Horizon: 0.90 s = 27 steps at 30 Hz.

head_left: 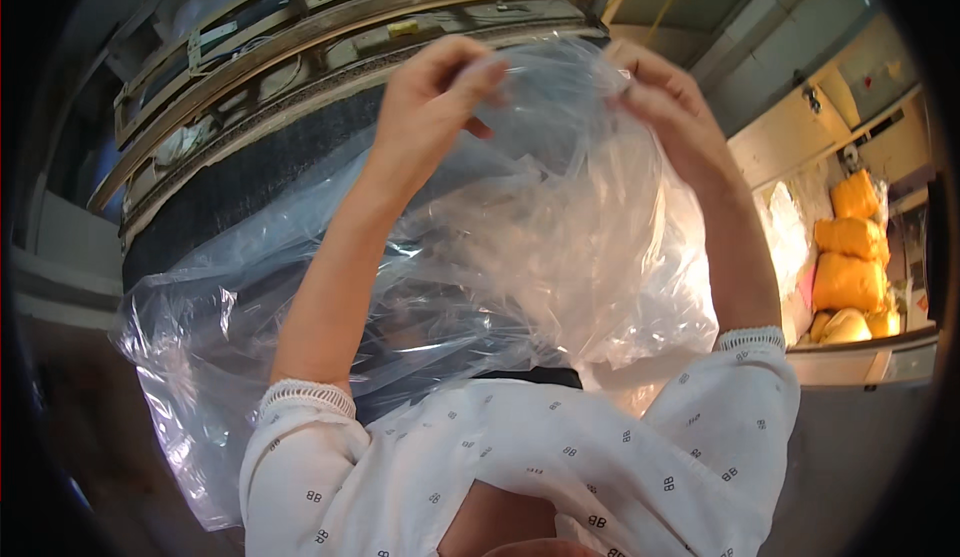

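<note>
A large, crumpled sheet of clear plastic film (430, 257) spreads in front of me and hangs down at the left. Its gathered far end rises between my hands. My left hand (440, 87) is at the upper middle, thumb and forefinger drawn together at the film's left edge; its fingertips are a little blurred. Across from it, my right hand (665, 102) pinches the film's right edge between thumb and fingers. Whether the film is a single sheet or a bag cannot be made out.
Under the film lies a dark work surface (260, 177). Behind it runs a long wooden-edged rail frame (340, 19) with wires. At the right, a lit shelf (870, 345) holds several orange-yellow bundles (848, 282). Grey floor (840, 457) shows at the lower right.
</note>
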### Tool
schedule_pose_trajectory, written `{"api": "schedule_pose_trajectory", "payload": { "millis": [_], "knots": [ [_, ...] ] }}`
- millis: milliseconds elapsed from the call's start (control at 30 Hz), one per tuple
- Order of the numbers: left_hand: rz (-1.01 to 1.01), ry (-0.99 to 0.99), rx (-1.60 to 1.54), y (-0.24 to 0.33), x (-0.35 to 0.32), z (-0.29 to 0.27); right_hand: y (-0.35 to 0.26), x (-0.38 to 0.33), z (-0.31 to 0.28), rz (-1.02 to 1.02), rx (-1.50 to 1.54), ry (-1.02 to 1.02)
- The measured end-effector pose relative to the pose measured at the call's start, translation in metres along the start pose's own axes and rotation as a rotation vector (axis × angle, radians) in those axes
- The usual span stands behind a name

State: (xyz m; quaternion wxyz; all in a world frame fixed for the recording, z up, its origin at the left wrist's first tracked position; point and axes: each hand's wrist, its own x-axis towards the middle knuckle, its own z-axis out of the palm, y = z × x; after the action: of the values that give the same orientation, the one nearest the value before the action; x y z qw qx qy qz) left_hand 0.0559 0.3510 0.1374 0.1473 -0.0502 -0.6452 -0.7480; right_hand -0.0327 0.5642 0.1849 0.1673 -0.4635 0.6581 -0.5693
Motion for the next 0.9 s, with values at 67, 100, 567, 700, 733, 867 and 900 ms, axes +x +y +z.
{"api": "schedule_pose_trajectory", "payload": {
  "millis": [67, 100, 567, 700, 733, 867, 900],
  "knots": [
    [0.135, 0.223, 0.132, -0.014, -0.024, -0.012, 0.014, 0.003, -0.024, -0.149, -0.512, 0.006],
    [0.247, 0.315, 0.337, -0.017, -0.042, -0.028, 0.034, 0.003, -0.031, -0.059, -0.792, -0.023],
    [-0.196, 0.893, 1.322, 0.164, -0.334, -0.382, 0.19, -0.093, 0.006, -0.022, -0.786, 0.587],
    [-0.25, 0.818, 1.479, 0.127, -0.308, -0.432, 0.264, -0.219, -0.059, 0.315, -1.273, -0.014],
    [-0.265, 0.8, 1.52, 0.118, -0.303, -0.44, 0.277, -0.258, -0.074, 0.653, -1.441, -0.255],
    [-0.289, 0.748, 1.667, 0.075, -0.28, -0.464, 0.263, -0.511, -0.151, 1.652, -1.447, -0.57],
    [-0.296, 0.741, 1.735, 0.078, -0.274, -0.46, 0.245, -0.56, -0.154, 1.954, -1.282, -0.484]
  ]
}}
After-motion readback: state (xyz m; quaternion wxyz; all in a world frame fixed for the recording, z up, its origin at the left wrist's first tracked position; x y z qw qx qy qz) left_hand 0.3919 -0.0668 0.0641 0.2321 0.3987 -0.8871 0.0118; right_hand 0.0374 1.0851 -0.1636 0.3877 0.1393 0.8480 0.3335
